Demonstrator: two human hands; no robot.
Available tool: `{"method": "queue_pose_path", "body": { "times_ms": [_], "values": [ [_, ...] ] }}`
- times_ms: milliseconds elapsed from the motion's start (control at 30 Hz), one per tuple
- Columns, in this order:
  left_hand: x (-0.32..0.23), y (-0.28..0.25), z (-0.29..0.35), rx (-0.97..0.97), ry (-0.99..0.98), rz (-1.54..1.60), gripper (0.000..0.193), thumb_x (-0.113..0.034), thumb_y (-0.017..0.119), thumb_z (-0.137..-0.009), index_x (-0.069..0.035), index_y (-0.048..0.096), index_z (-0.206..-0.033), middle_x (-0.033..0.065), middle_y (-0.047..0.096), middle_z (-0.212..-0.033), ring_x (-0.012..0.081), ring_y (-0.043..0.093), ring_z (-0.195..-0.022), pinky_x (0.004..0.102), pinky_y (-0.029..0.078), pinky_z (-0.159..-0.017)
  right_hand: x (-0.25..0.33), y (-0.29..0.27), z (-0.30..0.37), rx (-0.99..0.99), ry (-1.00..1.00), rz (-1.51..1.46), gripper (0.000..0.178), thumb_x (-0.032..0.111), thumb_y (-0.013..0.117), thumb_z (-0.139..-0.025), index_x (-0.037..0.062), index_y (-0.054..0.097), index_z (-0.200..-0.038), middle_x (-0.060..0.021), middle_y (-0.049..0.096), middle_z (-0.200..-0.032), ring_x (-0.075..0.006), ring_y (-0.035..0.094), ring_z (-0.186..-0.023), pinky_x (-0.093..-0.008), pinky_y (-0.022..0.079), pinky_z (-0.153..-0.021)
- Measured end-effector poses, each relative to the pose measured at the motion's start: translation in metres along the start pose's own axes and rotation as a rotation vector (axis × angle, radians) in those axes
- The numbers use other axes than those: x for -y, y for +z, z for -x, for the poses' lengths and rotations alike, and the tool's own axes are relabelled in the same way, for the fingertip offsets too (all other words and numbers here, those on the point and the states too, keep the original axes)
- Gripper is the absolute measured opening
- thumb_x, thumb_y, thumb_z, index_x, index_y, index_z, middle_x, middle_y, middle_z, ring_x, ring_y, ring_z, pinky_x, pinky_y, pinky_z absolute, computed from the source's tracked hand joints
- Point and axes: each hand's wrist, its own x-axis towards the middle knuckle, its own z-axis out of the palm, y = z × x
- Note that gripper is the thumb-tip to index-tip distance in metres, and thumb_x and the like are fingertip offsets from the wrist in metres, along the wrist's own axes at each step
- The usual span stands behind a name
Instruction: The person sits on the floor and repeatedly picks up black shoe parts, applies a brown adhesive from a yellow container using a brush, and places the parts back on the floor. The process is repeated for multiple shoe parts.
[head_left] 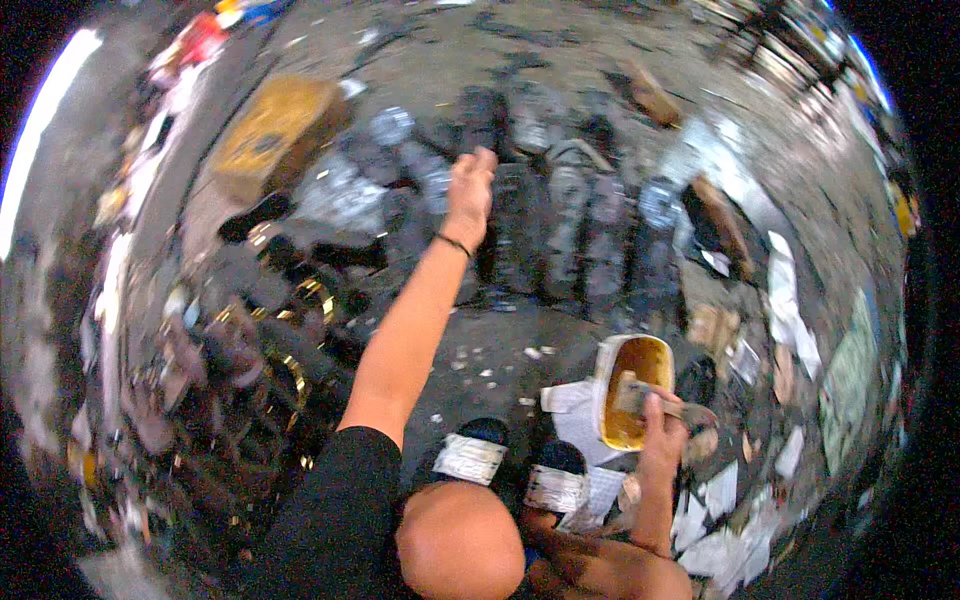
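My left arm stretches forward, and my left hand (472,195) is over the rows of dark grey shoe soles (517,230). Its fingers look extended and apart from any held thing, though motion blurs them. At lower right my right hand (662,435) is closed around the handle of a brush (680,408). The brush head lies over the opening of a white tub (604,385) coated inside with yellow-brown glue. Several soles stand side by side in front of me, some with pale patches.
A yellow box (270,130) stands at far left. Dark pieces with gold-coloured rings (290,375) are heaped on the left. White paper scraps (720,490) litter the right. A long brown-and-black piece (722,225) lies right of the soles. My sandalled feet (470,455) are near the tub.
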Motion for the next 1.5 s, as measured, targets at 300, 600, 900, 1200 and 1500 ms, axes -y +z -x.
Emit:
{"method": "queue_pose_path", "body": {
  "times_ms": [300,600,900,1200,1500],
  "values": [
    [-0.062,-0.221,0.08,-0.504,0.235,-1.795,0.089,-0.019,0.076,-0.074,-0.009,0.031,-0.15,0.0186,0.034,-0.153,0.0379,0.033,-0.141,0.0519,0.032,-0.111,-0.036,-0.02,-0.045,-0.199,-0.504,1.042,0.026,0.02,0.073,-0.09,0.0011,0.066,-0.105,-0.0145,0.069,-0.098,-0.0272,0.065,-0.097,-0.0385,0.052,-0.082],
    [-0.134,-0.311,0.081,-0.311,0.248,-1.939,0.028,-0.012,0.065,-0.081,-0.015,0.068,-0.109,0.0152,0.059,-0.11,0.0355,0.057,-0.109,0.0522,0.046,-0.091,-0.017,-0.071,0.019,-0.106,-0.306,0.891,0.024,0.019,0.076,-0.084,0.0008,0.067,-0.097,-0.0167,0.065,-0.091,-0.0312,0.061,-0.086,-0.0383,0.049,-0.077],
    [-0.17,-0.142,0.29,-0.057,0.841,-1.216,0.035,0.003,0.059,-0.071,-0.002,0.055,-0.105,0.0185,0.058,-0.112,0.0368,0.054,-0.102,0.0451,0.044,-0.09,-0.018,-0.075,0.05,-0.075,-0.251,0.869,0.02,0.019,0.074,-0.085,0.0014,0.065,-0.09,-0.0166,0.064,-0.079,-0.0336,0.062,-0.078,-0.0445,0.047,-0.078],
    [0.035,-0.131,0.385,0.601,0.082,-1.088,0.074,-0.016,0.071,-0.078,0.006,0.041,-0.142,0.0235,0.054,-0.127,0.0379,0.049,-0.115,0.0434,0.043,-0.102,-0.016,-0.086,0.064,0.226,-0.098,1.004,0.028,0.025,0.074,-0.086,-0.0008,0.067,-0.094,-0.0141,0.067,-0.076,-0.0263,0.066,-0.067,-0.0377,0.05,-0.063],
    [0.081,-0.052,0.307,0.858,0.179,-1.049,0.08,-0.059,0.064,-0.086,-0.008,0.048,-0.146,0.0216,0.035,-0.156,0.0391,0.024,-0.148,0.0465,0.023,-0.119,0.017,-0.017,0.047,0.24,0.002,-0.043,0.03,0.011,0.071,-0.091,-0.0026,0.062,-0.116,-0.0054,0.067,-0.098,-0.0118,0.061,-0.085,-0.0272,0.05,-0.076]
  ]
}}
